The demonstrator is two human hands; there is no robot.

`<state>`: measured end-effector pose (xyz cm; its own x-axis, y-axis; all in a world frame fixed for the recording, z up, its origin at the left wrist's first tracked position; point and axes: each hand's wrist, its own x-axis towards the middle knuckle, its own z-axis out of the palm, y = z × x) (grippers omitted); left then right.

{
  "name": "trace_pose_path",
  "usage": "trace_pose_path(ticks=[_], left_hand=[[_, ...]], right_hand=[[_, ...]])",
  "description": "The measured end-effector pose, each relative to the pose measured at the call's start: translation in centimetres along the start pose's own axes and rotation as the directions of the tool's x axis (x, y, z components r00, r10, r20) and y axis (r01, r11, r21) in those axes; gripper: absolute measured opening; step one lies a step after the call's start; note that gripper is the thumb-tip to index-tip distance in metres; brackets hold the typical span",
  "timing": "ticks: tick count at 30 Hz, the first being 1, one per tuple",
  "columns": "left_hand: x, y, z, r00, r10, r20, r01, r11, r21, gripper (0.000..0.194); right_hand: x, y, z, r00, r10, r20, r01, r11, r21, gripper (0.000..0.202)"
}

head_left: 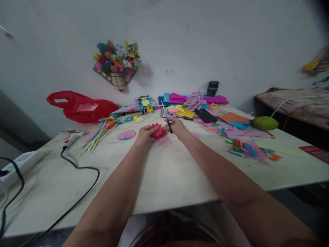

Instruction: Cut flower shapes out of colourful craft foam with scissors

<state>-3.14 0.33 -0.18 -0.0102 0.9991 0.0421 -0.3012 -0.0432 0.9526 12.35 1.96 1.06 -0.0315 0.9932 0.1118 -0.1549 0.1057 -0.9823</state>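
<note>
One white power strip sits at the far left of the pale tabletop as I watch remotely through the head camera, with a white glue gun trailing black cord beside it. Behind are a red plastic bag and a bundle of pale thin stems. Next, a pink scalloped disc lies over blue material, its edge already shaped. At center, the left hand pinches a red scalloped piece, just above the table; its visible rim is shaped, though I cannot tell whether any part remains uncut. The right hand, beside it, has its fingers closed on a slim black tool. Farther right lie a black phone, multicolored scraps and a green oval fruit.
</note>
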Motion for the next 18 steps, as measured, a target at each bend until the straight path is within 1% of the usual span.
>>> trace_pose_path(ticks=[6,9,12,18], left_hand=[[0.15,-0.39,0.16,0.999,-0.028,-0.027,0.028,0.999,-0.026,0.031],[0.25,-0.61,0.34,0.999,-0.005,-0.053,0.004,1.000,-0.024,0.031],[0.30,-0.75,0.45,0.998,0.026,-0.055,-0.027,0.999,-0.020,0.032],[0.29,-0.74,0.54,0.998,0.018,-0.056,-0.018,1.000,-0.015,0.034]], right_hand=[[-0.17,-0.11,0.01,1.000,0.009,0.020,-0.010,0.999,0.040,0.035],[-0.31,-0.18,0.13,0.999,0.019,0.028,-0.020,0.999,0.031,0.034],[-0.33,-0.20,0.28,1.000,0.018,0.021,-0.019,0.999,0.038,0.035],[-0.02,0.18,0.34,1.000,-0.012,0.000,0.012,0.999,0.037,0.037]])
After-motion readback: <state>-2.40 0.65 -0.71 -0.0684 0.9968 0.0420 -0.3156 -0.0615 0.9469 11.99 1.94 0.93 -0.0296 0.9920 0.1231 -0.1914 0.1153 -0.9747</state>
